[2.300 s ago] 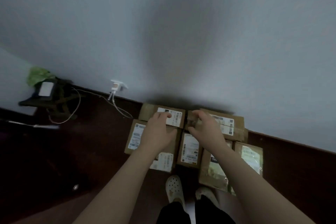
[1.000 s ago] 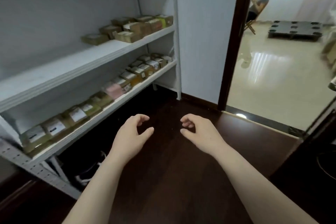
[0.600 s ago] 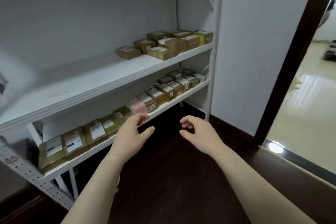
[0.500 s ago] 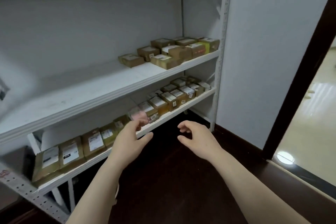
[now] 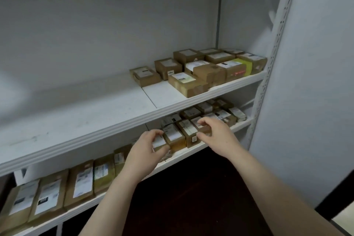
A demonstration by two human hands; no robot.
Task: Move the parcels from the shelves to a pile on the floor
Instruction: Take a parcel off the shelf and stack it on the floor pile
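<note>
A white shelf unit holds brown cardboard parcels with white labels. On the lower shelf a row of small parcels lies side by side. My left hand curls round the leftmost small parcel, fingers on top and thumb at its front. My right hand curls round a parcel at the right end of the same row. Two more parcels lie between my hands. Several more boxes sit on the middle shelf at the right.
Flat parcels stand along the left of the lower shelf. More small parcels fill its far right end. A perforated white upright and a white wall close the right side. The floor below is dark wood.
I turned from the pile on the floor to the shelves and came closer. Both hands, empty a moment ago, have reached the lower shelf and now curl round small parcels.
</note>
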